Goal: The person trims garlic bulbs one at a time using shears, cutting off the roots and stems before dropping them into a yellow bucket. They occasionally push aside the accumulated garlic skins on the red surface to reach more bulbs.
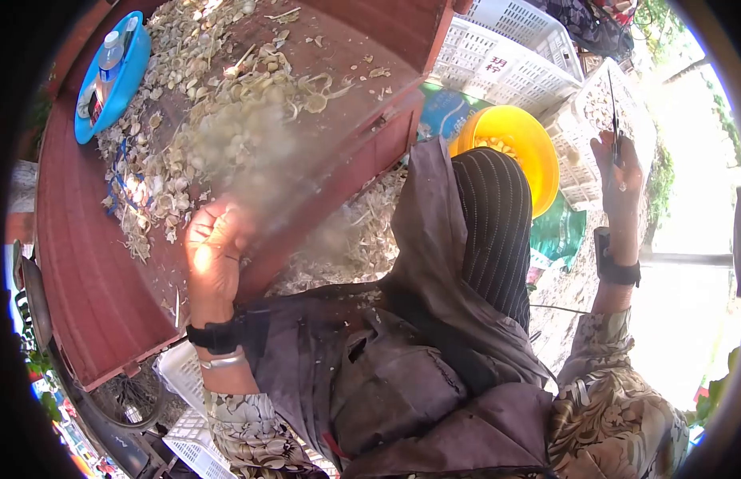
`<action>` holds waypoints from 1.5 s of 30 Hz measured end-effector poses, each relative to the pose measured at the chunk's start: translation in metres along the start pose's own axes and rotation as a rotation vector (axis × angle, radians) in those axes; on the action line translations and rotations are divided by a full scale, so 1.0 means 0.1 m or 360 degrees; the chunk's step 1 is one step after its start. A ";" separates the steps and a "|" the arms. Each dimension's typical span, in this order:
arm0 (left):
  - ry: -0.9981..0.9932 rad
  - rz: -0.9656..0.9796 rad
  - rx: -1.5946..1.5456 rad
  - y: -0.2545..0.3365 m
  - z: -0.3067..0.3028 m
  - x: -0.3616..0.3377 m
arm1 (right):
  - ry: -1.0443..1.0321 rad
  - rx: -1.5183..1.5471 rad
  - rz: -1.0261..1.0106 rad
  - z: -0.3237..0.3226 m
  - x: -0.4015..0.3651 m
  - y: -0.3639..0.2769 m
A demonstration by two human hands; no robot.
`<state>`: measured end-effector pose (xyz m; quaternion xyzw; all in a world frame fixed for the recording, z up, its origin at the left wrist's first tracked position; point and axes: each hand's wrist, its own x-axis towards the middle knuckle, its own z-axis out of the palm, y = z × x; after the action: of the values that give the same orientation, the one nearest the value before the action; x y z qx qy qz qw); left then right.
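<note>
At the red table's (pixel 83 263) near edge we seem to sweep husks (pixel 171 160) off with a half-curled, seemingly empty left hand (pixel 215 255) (right hand (pixel 618 172), raised well clear of the table, is clenched round a knife (pixel 612 104)), so the next move probably calls for bringing that blade back carefully.

A white plastic crate (pixel 498 68) carries two red Chinese characters on its side, too small and tilted to read; no other writing is legible.

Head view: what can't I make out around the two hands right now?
Head view, left hand: fingertips lost in motion blur over the shells.
Head view, thin dark tool in the right hand: too thin to identify.
Head view, yellow bowl: contents mostly hidden behind the striped knee.
</note>
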<state>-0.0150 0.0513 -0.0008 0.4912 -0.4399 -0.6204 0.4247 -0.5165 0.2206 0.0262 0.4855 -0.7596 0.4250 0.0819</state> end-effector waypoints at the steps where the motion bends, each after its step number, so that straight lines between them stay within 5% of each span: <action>1: -0.0104 -0.0004 -0.0356 0.00 0.02 -0.10 | 0.0032 0.0148 -0.0035 0.09 0.00 -0.22; 2: -0.0207 -0.0005 -0.0709 0.00 0.00 -0.20 | -0.0054 -0.0018 0.0028 0.13 -0.06 -0.48; 4: -0.0232 -0.0145 -0.0958 0.01 -0.06 -0.34 | -0.0331 0.0518 0.0519 0.27 -0.17 -1.10; 6: -0.0134 -0.0186 -0.1150 0.05 0.03 -0.52 | -0.0776 0.0664 0.0223 0.38 -0.34 -1.50; 8: 0.0101 -0.0181 -0.1174 0.13 0.15 -0.67 | -0.1141 0.0957 0.0344 0.55 -0.56 -1.82; 11: 0.0183 -0.0087 -0.1280 0.14 0.12 -0.94 | -0.1358 0.1050 -0.0069 0.84 -0.85 -2.15; 14: -0.0135 -0.0043 -0.1241 0.07 -0.22 -1.20 | -0.1534 0.1044 -0.0336 0.97 -1.02 -2.43; 15: 0.0219 -0.0018 -0.1087 0.04 -0.19 -1.31 | -0.1462 0.1030 -0.0437 1.03 -1.13 -2.48; 19: 0.0402 0.0161 -0.0898 0.09 0.11 -1.50 | -0.1371 0.0783 -0.0723 1.06 -1.34 -2.64; 25: 0.0136 0.0185 -0.1178 -0.01 0.21 -1.48 | -0.1403 0.0781 -0.0630 0.98 -1.44 -2.62; 28: 0.0168 0.0133 -0.1255 0.00 0.26 -1.45 | -0.1858 0.0852 -0.0442 0.96 -1.46 -2.59; 34: 0.0147 0.0258 -0.1100 -0.02 0.29 -1.42 | -0.1628 0.0847 -0.0515 1.03 -1.51 -2.47; 37: 0.0229 0.0443 -0.0378 0.02 0.43 -1.47 | -0.2061 0.1309 0.0399 1.05 -1.29 -2.51; 40: 0.0198 0.0710 0.0566 -0.08 0.62 -1.45 | -0.2140 0.1932 0.0939 0.92 -1.22 -2.63; 43: -0.0005 0.0946 0.0904 0.06 0.75 -1.35 | -0.1906 0.1902 0.0918 0.90 -1.16 -2.55; 45: 0.0047 0.0759 0.0769 0.13 0.71 -1.25 | -0.1781 0.1854 0.1003 0.83 -1.05 -2.42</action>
<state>-0.0644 0.1767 0.0504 0.4699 -0.6704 -0.3741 0.4355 -0.2430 0.1896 0.0553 0.3548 -0.4487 0.4481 -0.6871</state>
